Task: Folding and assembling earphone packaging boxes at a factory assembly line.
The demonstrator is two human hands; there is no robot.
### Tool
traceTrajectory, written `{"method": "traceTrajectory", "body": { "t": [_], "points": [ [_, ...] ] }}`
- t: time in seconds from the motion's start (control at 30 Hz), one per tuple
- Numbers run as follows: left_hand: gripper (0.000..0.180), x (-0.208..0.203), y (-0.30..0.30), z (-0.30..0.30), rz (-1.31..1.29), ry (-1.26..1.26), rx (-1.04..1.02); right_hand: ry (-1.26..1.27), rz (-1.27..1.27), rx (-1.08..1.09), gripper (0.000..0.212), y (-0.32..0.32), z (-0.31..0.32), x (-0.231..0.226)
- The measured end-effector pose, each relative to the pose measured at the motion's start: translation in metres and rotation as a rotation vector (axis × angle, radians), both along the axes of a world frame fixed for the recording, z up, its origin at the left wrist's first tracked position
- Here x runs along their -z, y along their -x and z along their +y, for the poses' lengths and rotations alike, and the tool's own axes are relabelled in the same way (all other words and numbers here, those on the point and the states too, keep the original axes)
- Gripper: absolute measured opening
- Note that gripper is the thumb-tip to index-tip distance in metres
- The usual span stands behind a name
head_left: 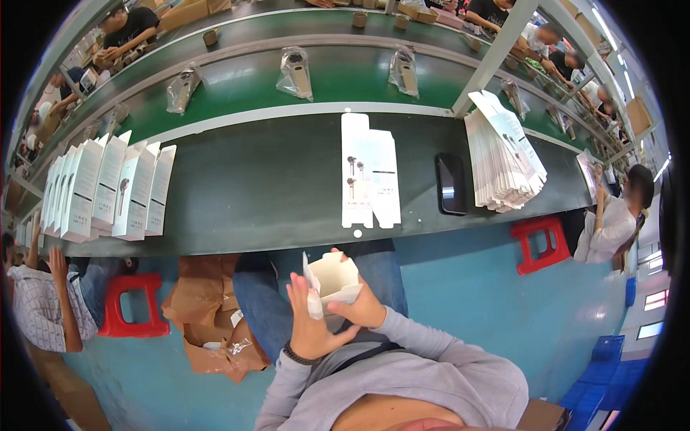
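A small white carton point(336, 279), its open end facing up, is held above my lap. My right hand point(365, 307) grips it from the right, thumb on the near side and fingertips showing at the far edge. On the left side, my left hand point(309, 327) has its fingers stretched out against the carton and its thumb spread apart below it. A white covering wraps one of its fingers. Straight ahead on the dark table lies a flattened carton point(370, 172) with printed pictures. Just right of it is a black phone point(451, 184).
Several folded cartons point(108, 187) stand upright at the table's left. A stack of flat cartons point(505, 161) lies at the right. Beyond a metal rail, bagged devices point(295, 74) sit on a green conveyor point(244, 82). Torn brown paper point(219, 330) and red stools point(134, 305) are on the floor; people work nearby.
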State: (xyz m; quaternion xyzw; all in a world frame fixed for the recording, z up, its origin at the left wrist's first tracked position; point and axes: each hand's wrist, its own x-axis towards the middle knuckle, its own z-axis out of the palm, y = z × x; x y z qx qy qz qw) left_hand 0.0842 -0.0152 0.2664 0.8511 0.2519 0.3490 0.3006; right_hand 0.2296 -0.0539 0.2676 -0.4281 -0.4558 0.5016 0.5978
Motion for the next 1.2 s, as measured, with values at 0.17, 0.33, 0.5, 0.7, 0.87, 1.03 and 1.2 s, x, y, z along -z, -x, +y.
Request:
{"method": "traceTrajectory", "body": {
  "t": [0.17,0.33,0.5,0.7,0.87,1.03,1.2],
  "points": [
    [0.102,-0.015,0.012,0.005,-0.066,-0.001,0.12,0.012,-0.261,-0.108,0.095,-0.017,0.001,-0.009],
    [0.071,-0.021,0.008,0.017,-0.129,0.045,0.156,-0.071,-0.382,-0.036,0.092,-0.01,-0.001,-0.01],
    [0.048,-0.027,-0.005,0.015,-0.328,0.194,0.092,-0.357,-0.295,0.045,0.058,-0.002,0.006,-0.007],
    [0.015,-0.032,-0.016,0.01,-0.615,0.2,-0.164,-0.278,0.261,0.118,0.037,0.026,0.011,-0.021],
    [0.049,-0.019,-0.008,0.029,-0.434,-0.052,0.068,-0.297,-0.053,0.18,0.031,0.014,0.015,-0.016],
    [0.08,-0.026,-0.008,0.036,-0.406,-0.22,0.035,-0.184,-0.431,0.103,0.021,0.005,0.015,-0.016],
    [0.093,-0.019,-0.009,0.038,-0.317,-0.196,0.039,0.017,0.11,0.03,0.021,0.007,0.022,-0.015]
  ]
}}
